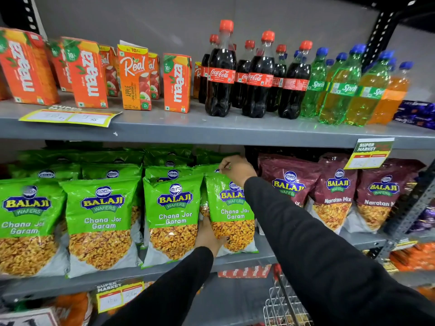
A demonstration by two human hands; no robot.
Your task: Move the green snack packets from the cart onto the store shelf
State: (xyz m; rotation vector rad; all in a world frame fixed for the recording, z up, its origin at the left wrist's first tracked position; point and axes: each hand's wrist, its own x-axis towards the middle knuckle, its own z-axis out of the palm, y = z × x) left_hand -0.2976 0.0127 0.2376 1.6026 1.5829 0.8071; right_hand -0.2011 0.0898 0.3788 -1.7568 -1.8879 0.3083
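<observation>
Left hand (pixel 208 234) half hidden behind the Chana Jor Garam packet (pixel 231 212), rear green packets (pixel 169 161) in shadow behind it, wire cart (pixel 282 302) below cropped by frame, price tag (pixel 368 154) writing illegible.

Two bare hands (pixel 236 170), both arms in long, plain black sleeves (pixel 317 250) to the wrists.

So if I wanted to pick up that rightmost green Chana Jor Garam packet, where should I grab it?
Probably by its flat top seal, from the front and above. The rightmost green packet stands upright at the shelf's front edge, bulging low with snack, so the thin top pinches easily. The right hand is already at that top edge, while the left hand steadies its lower left side.
</observation>
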